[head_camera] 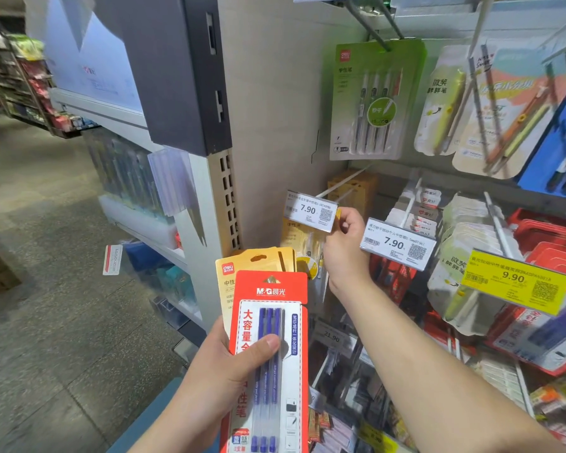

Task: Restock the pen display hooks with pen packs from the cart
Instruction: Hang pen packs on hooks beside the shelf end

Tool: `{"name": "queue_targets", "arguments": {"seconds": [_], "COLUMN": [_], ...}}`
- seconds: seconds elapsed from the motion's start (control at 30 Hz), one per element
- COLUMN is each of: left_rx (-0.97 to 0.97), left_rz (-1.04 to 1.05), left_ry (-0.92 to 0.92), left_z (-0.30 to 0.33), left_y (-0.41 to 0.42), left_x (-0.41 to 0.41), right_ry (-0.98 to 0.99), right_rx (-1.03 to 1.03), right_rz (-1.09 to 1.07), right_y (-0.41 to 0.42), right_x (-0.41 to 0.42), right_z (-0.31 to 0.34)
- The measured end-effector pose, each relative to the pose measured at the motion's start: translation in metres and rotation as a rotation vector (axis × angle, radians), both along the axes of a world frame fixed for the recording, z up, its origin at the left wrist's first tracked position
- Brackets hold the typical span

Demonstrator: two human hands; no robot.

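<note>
My left hand [229,367] grips a stack of pen packs, thumb across the front one. The front pack is red [268,361] with blue pens; behind it show the tops of yellow packs [255,263]. My right hand [343,246] is raised to a display hook [337,184] and pinches a yellow pen pack [299,238] hanging just behind the hook's 7.90 price tag [311,210]. More yellow packs [353,188] hang farther back on that hook.
A green pen pack [370,99] hangs on the hook above. To the right hang white packs behind a second 7.90 tag [397,243], red packs behind a yellow 9.90 tag [517,282], and more packs below. The shelf upright [206,204] stands left; the aisle floor lies beyond.
</note>
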State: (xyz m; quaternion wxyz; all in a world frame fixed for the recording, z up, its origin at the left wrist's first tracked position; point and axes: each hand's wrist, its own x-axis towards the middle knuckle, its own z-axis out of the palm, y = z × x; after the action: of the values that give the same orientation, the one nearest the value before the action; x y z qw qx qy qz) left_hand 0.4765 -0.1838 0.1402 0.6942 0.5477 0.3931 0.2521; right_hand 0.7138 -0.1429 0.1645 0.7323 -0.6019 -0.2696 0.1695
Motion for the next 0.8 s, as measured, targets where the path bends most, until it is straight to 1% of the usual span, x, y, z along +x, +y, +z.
{"name": "queue_targets", "arguments": {"seconds": [0.07, 0.13, 0.27, 0.47, 0.53, 0.6, 0.67, 0.73, 0.8], "left_rx": [0.005, 0.006, 0.002, 0.010, 0.032, 0.027, 0.011, -0.002, 0.007], "left_rz": [0.001, 0.009, 0.006, -0.054, -0.075, -0.078, -0.068, -0.067, -0.081], "left_ry": [0.008, 0.012, 0.020, 0.028, 0.042, 0.047, 0.054, 0.055, 0.060], "left_z": [0.000, 0.000, -0.001, 0.000, -0.001, -0.002, -0.002, -0.002, -0.004], "left_y": [0.000, 0.001, 0.001, -0.001, -0.002, -0.003, -0.003, -0.002, -0.001], "left_x": [0.000, 0.000, 0.001, 0.006, 0.007, 0.010, 0.012, 0.013, 0.014], "right_ry": [0.040, 0.042, 0.052, -0.071, -0.126, -0.137, -0.186, -0.201, -0.216], "right_rx": [-0.007, -0.031, -0.018, -0.010, -0.066, -0.165, -0.244, -0.276, -0.267], "right_rz": [-0.005, -0.021, -0.077, -0.031, -0.006, 0.035, 0.025, -0.001, -0.016], "right_y": [0.004, 0.006, 0.009, -0.004, -0.011, -0.017, -0.019, -0.018, -0.016], "right_x": [0.003, 0.005, 0.011, 0.013, 0.015, 0.014, 0.015, 0.018, 0.021], "right_z": [-0.002, -0.003, -0.004, -0.012, -0.024, -0.034, -0.042, -0.047, -0.047]}}
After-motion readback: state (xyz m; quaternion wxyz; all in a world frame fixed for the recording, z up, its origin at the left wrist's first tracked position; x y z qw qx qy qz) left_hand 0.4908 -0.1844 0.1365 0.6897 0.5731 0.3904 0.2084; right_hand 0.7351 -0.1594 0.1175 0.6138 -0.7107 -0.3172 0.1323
